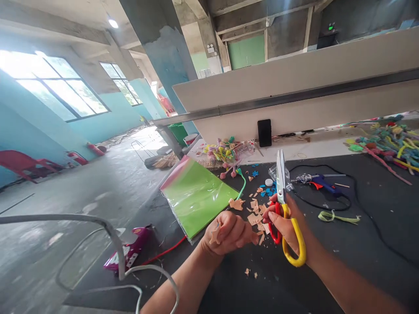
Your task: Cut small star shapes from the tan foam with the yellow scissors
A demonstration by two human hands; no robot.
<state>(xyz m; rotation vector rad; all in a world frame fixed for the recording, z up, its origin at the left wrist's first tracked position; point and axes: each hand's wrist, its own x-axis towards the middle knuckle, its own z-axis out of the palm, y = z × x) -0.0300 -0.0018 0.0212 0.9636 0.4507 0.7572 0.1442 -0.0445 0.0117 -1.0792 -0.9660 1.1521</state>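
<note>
In a concrete workshop with teal-painted walls, you have bright windows (55, 85) off to your left and a long white partition (294, 93) running ahead of you above the dark work table (366, 235). A heap of finished twisted stems with colourful flowers (389, 146) lies at the far right, and a smaller bundle in clear plastic (227, 155) sits beyond a green foam sheet (196, 198) in its plastic sleeve. A blue hot glue gun (322, 184) lies to the right of your hands, with a black cord (355, 196) looping around it. Your right hand (288, 226) is raised over the table, its fingers (273, 218) curled firmly through the handles of the red-and-yellow scissors (291, 237), whose blades (280, 179) stand upright and closed. Your left hand (229, 233) is curled almost into a fist just beside the scissors, with a peach foam scrap (215, 235) held in its fingers and poking out at the side. Loose peach offcuts (255, 216) and small blue cutouts (270, 191) are scattered on the table just beyond your hands
</note>
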